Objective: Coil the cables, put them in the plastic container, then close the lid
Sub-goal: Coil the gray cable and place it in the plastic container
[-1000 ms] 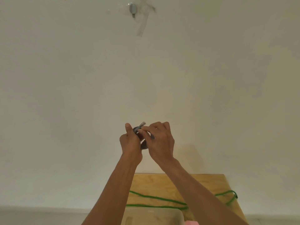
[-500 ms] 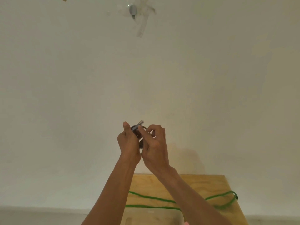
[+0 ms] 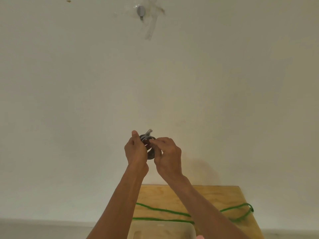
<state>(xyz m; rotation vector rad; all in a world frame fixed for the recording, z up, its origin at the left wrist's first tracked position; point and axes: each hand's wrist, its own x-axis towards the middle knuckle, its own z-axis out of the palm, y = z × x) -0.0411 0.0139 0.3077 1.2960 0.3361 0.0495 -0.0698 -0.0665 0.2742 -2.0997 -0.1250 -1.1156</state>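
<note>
A small grey cable [image 3: 149, 147] is wound into a tight coil and held up in front of the wall, its clear plug poking out at the top. My left hand [image 3: 136, 150] grips the coil's left side, thumb raised. My right hand [image 3: 167, 155] pinches the coil from the right. A long green cable [image 3: 162, 210] lies loose across the wooden table [image 3: 215, 197] below. The rim of a clear plastic container [image 3: 160, 225] shows at the bottom edge, partly hidden by my forearms.
A plain cream wall fills most of the view, with a grey fitting [image 3: 141, 12] taped high up. The table's right edge lies near the green cable's loop [image 3: 248, 208]. A pale baseboard runs along the bottom left.
Both hands stay raised with the grey coil. My right hand's fingers have shifted across the coil's top, from spread over it to pinching it.
</note>
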